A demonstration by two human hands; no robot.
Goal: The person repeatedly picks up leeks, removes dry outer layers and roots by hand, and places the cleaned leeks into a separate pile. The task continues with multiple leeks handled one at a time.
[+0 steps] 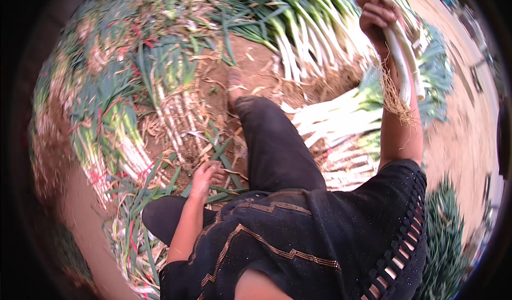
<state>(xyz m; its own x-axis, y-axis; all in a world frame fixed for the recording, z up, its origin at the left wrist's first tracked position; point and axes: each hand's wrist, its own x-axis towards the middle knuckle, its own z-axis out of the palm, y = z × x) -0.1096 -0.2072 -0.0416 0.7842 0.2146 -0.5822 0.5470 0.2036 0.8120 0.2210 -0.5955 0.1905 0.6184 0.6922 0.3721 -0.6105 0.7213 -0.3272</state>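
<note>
My right hand (378, 14) is raised at the upper right, closed around white-stemmed green onions (401, 64). At least two thick stalks hang from it. One has a tangle of pale roots (396, 100) at its end, while the other's end looks bare. My left hand (208, 176) hovers low over the ground beside my bent leg, its fingers loosely curled. Strips of green and dry leaf (226, 162) lie close to those fingers; whether they pinch any is unclear. In front of me lies a large pile of green onions (304, 40), white stems and roots facing me.
More stripped white stalks (340, 116) lie right of my leg. Bundles of onions with red ties (124, 140) spread across the left, and a loose group (176, 108) sits nearer. Dry leaf scraps litter the brown soil (250, 54). Upright green plants (444, 236) stand at lower right.
</note>
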